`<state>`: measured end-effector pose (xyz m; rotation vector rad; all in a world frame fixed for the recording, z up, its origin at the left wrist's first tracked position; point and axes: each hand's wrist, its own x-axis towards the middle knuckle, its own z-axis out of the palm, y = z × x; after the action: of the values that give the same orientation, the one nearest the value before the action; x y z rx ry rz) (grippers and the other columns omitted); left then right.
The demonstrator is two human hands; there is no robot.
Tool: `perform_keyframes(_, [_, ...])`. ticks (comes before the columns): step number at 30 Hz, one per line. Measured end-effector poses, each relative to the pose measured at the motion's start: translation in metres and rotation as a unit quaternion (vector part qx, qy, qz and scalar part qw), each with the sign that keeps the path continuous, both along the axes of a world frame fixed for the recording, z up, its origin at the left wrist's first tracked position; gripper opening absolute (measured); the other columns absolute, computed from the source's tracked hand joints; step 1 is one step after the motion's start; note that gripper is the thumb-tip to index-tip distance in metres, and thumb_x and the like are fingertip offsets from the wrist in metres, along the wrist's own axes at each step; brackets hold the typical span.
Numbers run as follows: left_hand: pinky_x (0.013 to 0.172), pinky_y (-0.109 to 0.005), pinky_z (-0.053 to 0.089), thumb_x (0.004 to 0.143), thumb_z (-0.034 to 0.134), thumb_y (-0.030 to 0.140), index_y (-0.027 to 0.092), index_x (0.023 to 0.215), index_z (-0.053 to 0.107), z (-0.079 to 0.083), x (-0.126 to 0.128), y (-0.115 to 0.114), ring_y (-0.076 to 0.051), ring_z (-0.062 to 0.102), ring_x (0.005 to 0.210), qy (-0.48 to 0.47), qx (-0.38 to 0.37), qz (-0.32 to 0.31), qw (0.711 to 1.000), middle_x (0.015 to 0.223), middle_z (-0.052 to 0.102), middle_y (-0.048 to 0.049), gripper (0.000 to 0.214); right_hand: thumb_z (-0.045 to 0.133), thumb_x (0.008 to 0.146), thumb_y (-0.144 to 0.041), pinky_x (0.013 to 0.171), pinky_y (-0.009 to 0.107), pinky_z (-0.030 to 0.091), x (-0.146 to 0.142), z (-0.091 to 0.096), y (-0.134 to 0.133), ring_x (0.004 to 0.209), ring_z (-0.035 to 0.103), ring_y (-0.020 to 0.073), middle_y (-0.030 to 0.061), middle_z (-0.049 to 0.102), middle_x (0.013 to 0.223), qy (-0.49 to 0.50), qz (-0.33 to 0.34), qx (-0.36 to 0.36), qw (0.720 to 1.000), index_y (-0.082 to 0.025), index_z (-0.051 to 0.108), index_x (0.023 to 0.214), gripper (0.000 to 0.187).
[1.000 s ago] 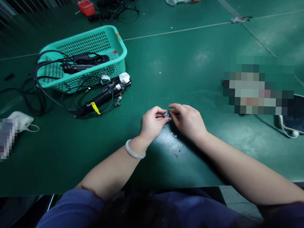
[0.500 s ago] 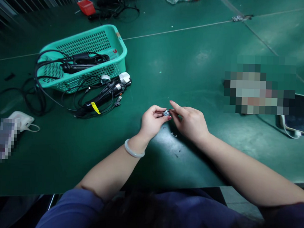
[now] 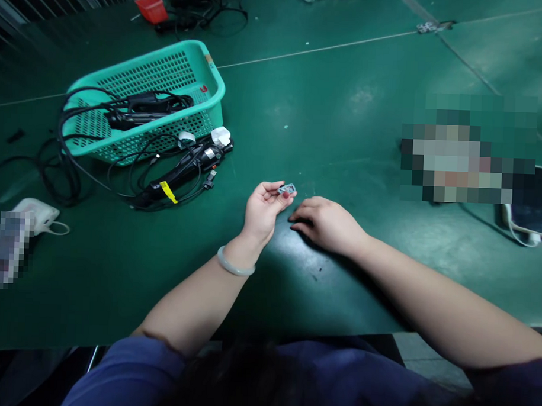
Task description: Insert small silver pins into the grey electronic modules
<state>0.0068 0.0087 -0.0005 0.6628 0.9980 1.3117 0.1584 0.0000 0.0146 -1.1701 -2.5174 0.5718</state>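
My left hand [image 3: 262, 211] is closed, pinching a small grey metallic part [image 3: 288, 189] between thumb and fingers. The part is raised a little above the green tabletop, its open-framed face turned up; finer detail is too small to make out. Close by on the right, my right hand [image 3: 327, 226] is lowered to the table. Its fingers are bent, with a narrow gap between the thumb and the fingertips, and I see nothing between them. A tiny dark scrap [image 3: 315, 276] lies on the table below that hand.
A turquoise basket [image 3: 221, 89] at the left holds black corded tools [image 3: 145, 110]. Against its front lies a black tool with a yellow tag [image 3: 168, 192] and cables. A white device [image 3: 34, 215] is at far left, a phone [image 3: 535, 203] at far right, a red tray [image 3: 152, 8] behind.
My right hand has left the metallic part and dropped to the table. The left hand has shifted slightly up and left with the part. The small thin piece below the hands is no longer visible.
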Motion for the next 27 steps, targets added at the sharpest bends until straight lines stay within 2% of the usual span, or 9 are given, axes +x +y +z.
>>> perform_keyframes(4, [0.087, -0.032, 0.051, 0.060, 0.080, 0.018, 0.016, 0.086, 0.056, -0.005, 0.001, 0.001, -0.012, 0.068, 0.081, 0.030, 0.029, 0.013, 0.999, 0.080, 0.068, -0.0003, 0.035, 0.047, 0.090, -0.022, 0.077, 0.031, 0.048, -0.004, -0.002, -0.001, 0.081, 0.060, 0.0194, 0.0078, 0.067, 0.082, -0.026, 0.050, 0.007, 0.998, -0.016, 0.068, 0.083, 0.023])
perform_keyframes(7, [0.090, -0.035, 0.050, 0.059, 0.080, 0.016, 0.016, 0.086, 0.057, -0.007, 0.001, 0.001, -0.013, 0.068, 0.081, 0.047, 0.038, 0.021, 0.998, 0.081, 0.068, -0.0008, 0.035, 0.045, 0.091, -0.022, 0.075, 0.030, 0.047, 0.000, -0.001, 0.001, 0.078, 0.061, 0.0185, 0.0081, 0.067, 0.082, -0.014, 0.050, 0.007, 0.999, -0.015, 0.067, 0.084, 0.024])
perform_keyframes(10, [0.087, -0.034, 0.051, 0.060, 0.080, 0.019, 0.016, 0.086, 0.058, -0.006, 0.002, 0.000, -0.013, 0.068, 0.080, 0.048, 0.040, 0.014, 0.998, 0.081, 0.068, -0.0010, 0.034, 0.052, 0.087, -0.023, 0.071, 0.027, 0.048, 0.009, 0.002, 0.005, 0.074, 0.063, 0.0156, 0.0039, 0.070, 0.081, 0.063, -0.024, -0.019, 0.998, -0.018, 0.068, 0.086, 0.016])
perform_keyframes(12, [0.085, -0.034, 0.051, 0.059, 0.080, 0.022, 0.016, 0.085, 0.058, -0.005, 0.002, 0.000, -0.013, 0.068, 0.080, 0.051, 0.043, 0.007, 0.998, 0.081, 0.069, -0.0012, 0.035, 0.058, 0.083, -0.024, 0.067, 0.025, 0.048, 0.015, 0.005, 0.008, 0.069, 0.064, 0.0141, 0.0016, 0.071, 0.079, 0.129, -0.094, -0.028, 0.987, -0.019, 0.069, 0.085, 0.012])
perform_keyframes(14, [0.085, -0.033, 0.051, 0.057, 0.082, 0.023, 0.016, 0.085, 0.059, -0.005, 0.002, -0.001, -0.013, 0.068, 0.080, 0.057, 0.048, 0.004, 0.997, 0.081, 0.069, -0.0011, 0.036, 0.060, 0.082, -0.026, 0.068, 0.026, 0.050, 0.019, 0.007, 0.010, 0.073, 0.065, 0.0150, 0.0021, 0.073, 0.083, 0.181, -0.135, -0.017, 0.974, -0.020, 0.071, 0.088, 0.014])
perform_keyframes(17, [0.084, -0.031, 0.051, 0.055, 0.083, 0.025, 0.016, 0.083, 0.060, -0.004, 0.001, -0.002, -0.012, 0.068, 0.078, 0.059, 0.049, -0.003, 0.997, 0.081, 0.069, -0.0009, 0.037, 0.059, 0.083, -0.024, 0.074, 0.030, 0.051, 0.019, 0.009, 0.011, 0.082, 0.067, 0.0174, 0.0030, 0.074, 0.090, 0.223, -0.152, 0.003, 0.963, -0.022, 0.072, 0.090, 0.016])
perform_keyframes(22, [0.081, -0.030, 0.051, 0.052, 0.084, 0.025, 0.015, 0.080, 0.060, -0.004, 0.002, -0.003, -0.012, 0.068, 0.076, 0.064, 0.042, -0.023, 0.997, 0.079, 0.069, -0.0011, 0.038, 0.065, 0.078, -0.024, 0.075, 0.031, 0.052, 0.012, 0.007, 0.006, 0.078, 0.068, 0.0175, 0.0012, 0.074, 0.083, 0.276, -0.212, -0.006, 0.937, -0.022, 0.073, 0.081, 0.009])
perform_keyframes(27, [0.080, -0.030, 0.052, 0.051, 0.085, 0.025, 0.015, 0.078, 0.059, -0.003, 0.002, -0.004, -0.012, 0.068, 0.075, 0.067, 0.044, -0.025, 0.996, 0.079, 0.069, -0.0008, 0.039, 0.059, 0.084, -0.023, 0.082, 0.033, 0.052, 0.008, 0.007, 0.002, 0.085, 0.068, 0.0178, 0.0019, 0.074, 0.088, 0.265, -0.204, 0.043, 0.942, -0.023, 0.073, 0.087, 0.014])
